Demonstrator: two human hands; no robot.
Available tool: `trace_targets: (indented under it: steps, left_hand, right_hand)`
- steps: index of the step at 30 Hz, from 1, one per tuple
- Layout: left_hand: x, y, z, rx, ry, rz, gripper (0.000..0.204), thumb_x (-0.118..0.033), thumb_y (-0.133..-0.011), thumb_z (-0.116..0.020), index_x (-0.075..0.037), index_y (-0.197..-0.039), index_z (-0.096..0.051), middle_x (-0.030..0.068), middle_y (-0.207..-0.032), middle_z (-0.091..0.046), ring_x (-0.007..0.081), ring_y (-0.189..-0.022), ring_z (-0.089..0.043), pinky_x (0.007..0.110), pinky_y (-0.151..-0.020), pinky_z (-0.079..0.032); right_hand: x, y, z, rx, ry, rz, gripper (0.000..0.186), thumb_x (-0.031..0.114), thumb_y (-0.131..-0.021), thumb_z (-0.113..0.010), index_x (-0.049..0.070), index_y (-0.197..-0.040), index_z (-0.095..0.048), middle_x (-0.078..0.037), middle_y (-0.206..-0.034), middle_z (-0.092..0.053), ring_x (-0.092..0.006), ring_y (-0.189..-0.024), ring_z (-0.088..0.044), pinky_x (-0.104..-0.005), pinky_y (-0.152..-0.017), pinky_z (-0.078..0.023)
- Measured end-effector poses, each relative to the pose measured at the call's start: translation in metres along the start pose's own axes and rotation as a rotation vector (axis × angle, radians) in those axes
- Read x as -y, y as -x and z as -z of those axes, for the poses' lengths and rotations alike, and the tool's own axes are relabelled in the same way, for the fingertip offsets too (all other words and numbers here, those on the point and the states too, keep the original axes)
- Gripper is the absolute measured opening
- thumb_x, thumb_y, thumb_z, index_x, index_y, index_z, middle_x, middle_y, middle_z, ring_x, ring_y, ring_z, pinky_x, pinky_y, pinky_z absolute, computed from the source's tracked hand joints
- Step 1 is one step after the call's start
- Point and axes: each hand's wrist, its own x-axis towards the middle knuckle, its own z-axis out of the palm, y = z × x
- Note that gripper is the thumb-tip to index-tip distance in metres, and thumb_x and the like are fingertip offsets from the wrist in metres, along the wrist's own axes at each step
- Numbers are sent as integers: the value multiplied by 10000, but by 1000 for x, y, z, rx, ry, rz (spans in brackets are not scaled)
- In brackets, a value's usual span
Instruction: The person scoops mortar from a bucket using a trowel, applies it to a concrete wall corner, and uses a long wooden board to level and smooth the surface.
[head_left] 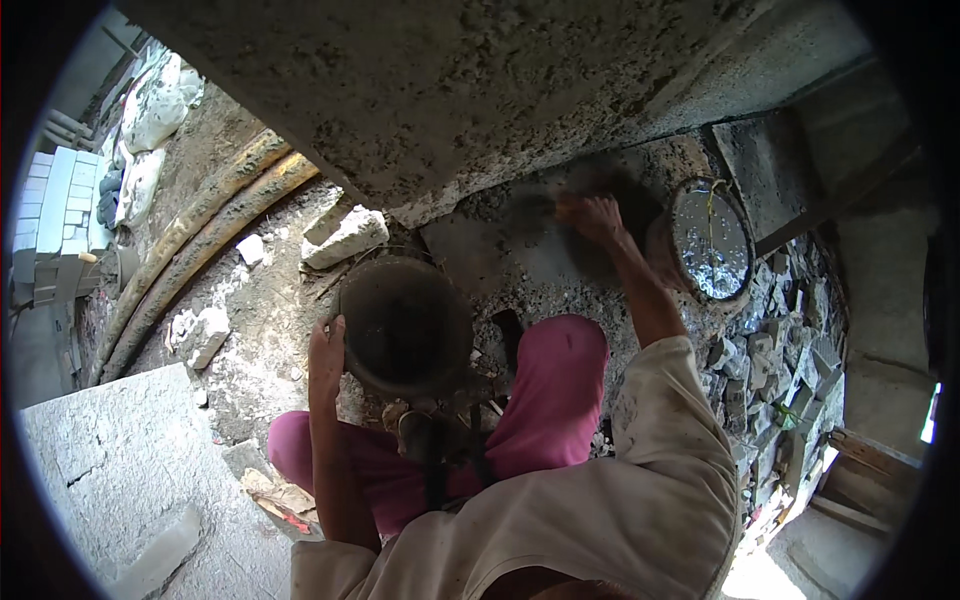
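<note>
My left hand (327, 350) grips the left rim of a dark round bucket (405, 325), which is tilted in front of my knees; its inside is too dark to read. My right arm reaches forward to the right. There my right hand (600, 218) is closed around a tool with an orange-brown handle (567, 211). Motion and shadow smear the tool's far part, so its kind is unclear. It is over a grey, wet-looking patch of ground (500, 235) at the foot of a rough concrete wall (450, 100).
A round container of water (712, 240) stands right of my right hand. Broken rubble (780, 350) is piled beyond it. Two long poles (215, 205) curve along the left, near a broken block (345, 235). A pale concrete slab (130, 460) lies at lower left.
</note>
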Motion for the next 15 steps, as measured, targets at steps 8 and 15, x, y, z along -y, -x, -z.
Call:
trace_targets:
  steps: [8, 15]
  left_hand:
    - [-13, -5, 0, 5, -16, -67, 516, -370, -973, -540, 69, -1244, -544, 246, -1148, -631, 305, -1074, -614, 367, -913, -463]
    - [10, 2, -4, 6, -81, -92, 622, -442, -930, -584, 104, -1218, -511, 236, -1091, -622, 280, -946, -621, 374, -829, -482]
  right_hand:
    - [53, 88, -6, -345, -178, 50, 343, 381, -764, -728, 243, -1076, -695, -10, -1064, -657, -285, -1033, -621, -426, -834, -504]
    - [185, 77, 84, -180, 227, 704, 280, 269, -762, -658, 270, -1036, -711, -32, -1002, -614, -222, -932, -597, -394, -843, -479]
